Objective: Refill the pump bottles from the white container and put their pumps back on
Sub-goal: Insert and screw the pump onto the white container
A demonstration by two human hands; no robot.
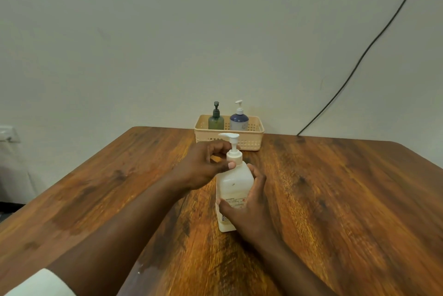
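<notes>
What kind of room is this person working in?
Probably a plain indoor room set up as a simple workspace, not clearly a kitchen or bathroom: a wooden table against a bare pale wall, a beige basket holding two pump bottles, and a loose black cable.

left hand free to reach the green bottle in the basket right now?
Probably not yet. The left hand grips the pump collar of the white container, so it must let go first. The path itself looks open: the green bottle stands upright in the basket just behind, pump on.
</notes>
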